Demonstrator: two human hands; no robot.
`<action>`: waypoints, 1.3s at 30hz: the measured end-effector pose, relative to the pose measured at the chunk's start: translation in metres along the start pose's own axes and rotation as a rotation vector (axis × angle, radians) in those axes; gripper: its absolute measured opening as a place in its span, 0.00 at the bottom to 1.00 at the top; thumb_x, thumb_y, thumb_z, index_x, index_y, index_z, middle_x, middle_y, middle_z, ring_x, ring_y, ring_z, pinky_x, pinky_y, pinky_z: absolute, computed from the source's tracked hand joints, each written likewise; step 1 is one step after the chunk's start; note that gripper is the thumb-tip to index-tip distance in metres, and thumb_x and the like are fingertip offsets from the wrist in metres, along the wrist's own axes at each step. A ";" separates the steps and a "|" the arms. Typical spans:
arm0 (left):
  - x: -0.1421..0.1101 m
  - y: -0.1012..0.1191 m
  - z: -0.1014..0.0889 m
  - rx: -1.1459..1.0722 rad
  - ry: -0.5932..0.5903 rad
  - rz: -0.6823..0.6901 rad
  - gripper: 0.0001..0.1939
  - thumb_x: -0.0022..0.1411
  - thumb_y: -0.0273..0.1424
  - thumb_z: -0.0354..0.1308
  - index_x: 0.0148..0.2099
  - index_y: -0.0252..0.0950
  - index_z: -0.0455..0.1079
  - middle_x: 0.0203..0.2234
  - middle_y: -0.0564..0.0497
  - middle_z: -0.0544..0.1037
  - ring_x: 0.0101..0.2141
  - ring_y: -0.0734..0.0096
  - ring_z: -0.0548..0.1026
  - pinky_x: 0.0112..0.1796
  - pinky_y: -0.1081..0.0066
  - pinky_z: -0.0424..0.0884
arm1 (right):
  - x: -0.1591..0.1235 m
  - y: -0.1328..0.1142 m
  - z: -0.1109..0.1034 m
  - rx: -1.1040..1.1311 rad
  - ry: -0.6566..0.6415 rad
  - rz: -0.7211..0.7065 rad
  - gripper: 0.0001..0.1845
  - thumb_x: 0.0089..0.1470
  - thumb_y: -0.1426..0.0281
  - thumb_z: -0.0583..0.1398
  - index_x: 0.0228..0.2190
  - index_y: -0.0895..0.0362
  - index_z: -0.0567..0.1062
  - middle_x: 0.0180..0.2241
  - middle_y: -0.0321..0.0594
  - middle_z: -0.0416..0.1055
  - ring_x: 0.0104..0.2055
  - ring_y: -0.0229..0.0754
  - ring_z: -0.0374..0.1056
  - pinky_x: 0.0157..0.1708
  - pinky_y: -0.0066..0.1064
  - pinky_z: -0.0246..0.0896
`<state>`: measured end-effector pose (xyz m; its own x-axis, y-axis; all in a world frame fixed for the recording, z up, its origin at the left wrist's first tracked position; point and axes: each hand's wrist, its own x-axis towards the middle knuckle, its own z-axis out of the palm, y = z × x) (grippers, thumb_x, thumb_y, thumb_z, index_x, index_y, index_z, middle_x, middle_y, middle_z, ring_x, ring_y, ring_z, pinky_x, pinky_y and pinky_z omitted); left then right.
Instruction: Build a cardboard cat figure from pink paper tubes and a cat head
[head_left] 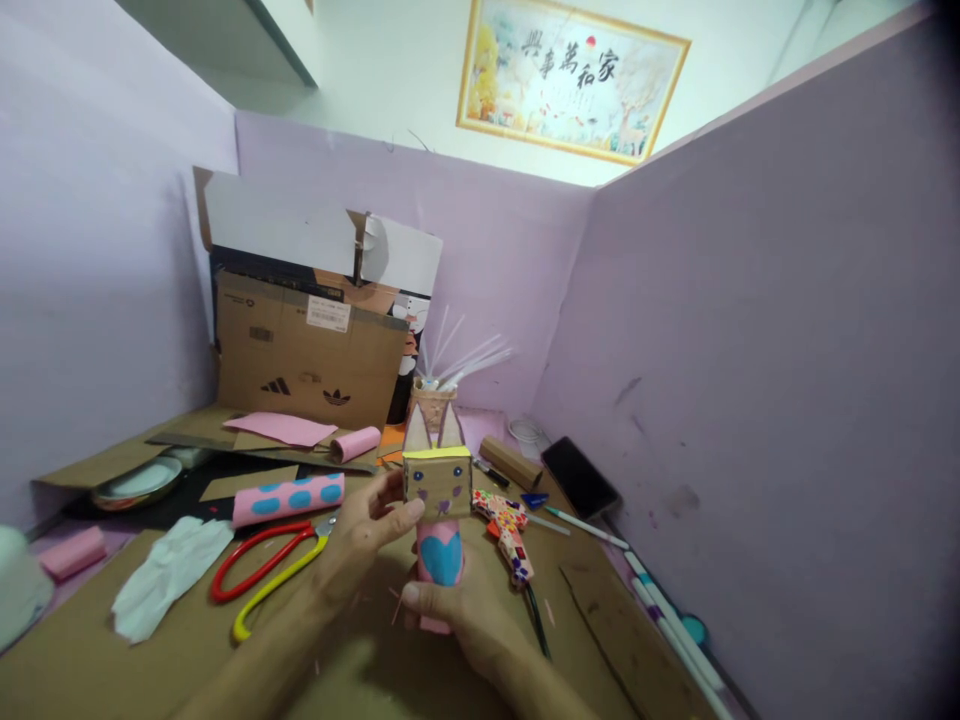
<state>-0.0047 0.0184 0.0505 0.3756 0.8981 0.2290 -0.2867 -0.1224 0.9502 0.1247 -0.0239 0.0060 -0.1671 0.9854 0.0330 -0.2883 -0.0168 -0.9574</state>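
Observation:
A small cardboard animal figure (pixel 439 485) stands upright in front of me, with pointed ears, a drawn face and a pink body bearing a blue heart (pixel 441 556). My right hand (pixel 469 612) is closed round the pink body from below. My left hand (pixel 360 535) pinches the left edge of the cardboard head with thumb and fingertips. Both forearms come in from the bottom edge.
On the cardboard-covered desk (pixel 112 650) lie red and yellow scissors (pixel 262 575), a pink roll with blue dots (pixel 289 498), white tissue (pixel 169 575), a patterned glue gun (pixel 510 530), a phone (pixel 579 476), pens (pixel 675 625), a cup of sticks (pixel 433 400) and a cardboard box (pixel 311 355).

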 end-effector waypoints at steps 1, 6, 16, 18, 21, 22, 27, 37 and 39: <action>0.000 0.000 0.000 -0.011 0.004 -0.003 0.20 0.53 0.33 0.62 0.49 0.34 0.69 0.46 0.44 0.77 0.47 0.55 0.73 0.47 0.62 0.67 | 0.000 -0.001 0.000 -0.010 0.000 0.002 0.20 0.28 0.61 0.71 0.21 0.56 0.68 0.17 0.29 0.65 0.19 0.36 0.62 0.21 0.28 0.56; 0.001 0.000 0.001 -0.022 0.025 0.000 0.21 0.52 0.34 0.63 0.48 0.33 0.69 0.46 0.43 0.77 0.47 0.53 0.73 0.47 0.61 0.67 | -0.001 -0.003 0.001 -0.026 0.005 0.025 0.21 0.27 0.59 0.71 0.20 0.56 0.68 0.17 0.30 0.64 0.17 0.35 0.62 0.20 0.27 0.54; 0.000 0.001 -0.006 -0.058 0.101 0.028 0.20 0.52 0.31 0.62 0.49 0.33 0.71 0.44 0.44 0.79 0.47 0.53 0.73 0.47 0.62 0.66 | 0.002 0.001 -0.014 -0.009 -0.018 -0.173 0.26 0.38 0.52 0.67 0.36 0.56 0.75 0.32 0.40 0.72 0.33 0.43 0.69 0.33 0.32 0.62; 0.001 0.002 -0.009 -0.073 0.097 0.039 0.20 0.53 0.31 0.62 0.49 0.33 0.71 0.44 0.45 0.79 0.48 0.53 0.72 0.49 0.62 0.65 | 0.004 -0.003 -0.020 0.103 0.120 -0.218 0.25 0.44 0.50 0.63 0.38 0.55 0.75 0.36 0.41 0.73 0.38 0.44 0.69 0.39 0.34 0.63; 0.000 0.001 -0.010 -0.072 0.039 0.012 0.20 0.52 0.31 0.62 0.49 0.33 0.71 0.44 0.45 0.78 0.47 0.53 0.72 0.49 0.60 0.65 | 0.006 -0.012 -0.026 0.304 0.266 -0.205 0.20 0.45 0.53 0.64 0.34 0.55 0.75 0.36 0.41 0.73 0.38 0.43 0.69 0.37 0.33 0.64; 0.000 -0.001 -0.010 -0.062 0.016 0.001 0.20 0.52 0.31 0.62 0.49 0.34 0.71 0.44 0.44 0.78 0.47 0.52 0.72 0.48 0.60 0.66 | 0.006 -0.014 -0.027 0.342 0.265 -0.203 0.18 0.43 0.56 0.66 0.33 0.56 0.74 0.35 0.40 0.73 0.37 0.42 0.69 0.36 0.33 0.65; -0.002 -0.009 -0.007 0.007 -0.031 -0.012 0.19 0.52 0.31 0.63 0.47 0.34 0.71 0.46 0.44 0.77 0.47 0.53 0.72 0.48 0.60 0.66 | 0.006 -0.016 -0.025 0.407 0.187 -0.157 0.19 0.39 0.65 0.69 0.34 0.55 0.72 0.34 0.37 0.73 0.33 0.39 0.70 0.31 0.29 0.63; 0.000 -0.012 -0.008 0.075 0.005 -0.038 0.24 0.44 0.33 0.67 0.45 0.33 0.71 0.39 0.43 0.79 0.42 0.53 0.74 0.44 0.59 0.68 | 0.008 -0.012 -0.022 0.379 0.164 -0.198 0.22 0.38 0.63 0.69 0.36 0.54 0.71 0.35 0.37 0.74 0.35 0.42 0.71 0.34 0.31 0.65; -0.001 -0.011 -0.008 0.074 0.006 -0.039 0.24 0.45 0.33 0.67 0.46 0.33 0.71 0.41 0.42 0.78 0.43 0.53 0.74 0.45 0.59 0.68 | 0.008 -0.012 -0.022 0.381 0.171 -0.209 0.20 0.38 0.63 0.69 0.35 0.54 0.72 0.34 0.37 0.74 0.34 0.41 0.71 0.34 0.31 0.65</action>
<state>-0.0088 0.0227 0.0378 0.3802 0.9051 0.1903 -0.2058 -0.1178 0.9715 0.1474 -0.0125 0.0118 0.0804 0.9875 0.1355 -0.6301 0.1557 -0.7608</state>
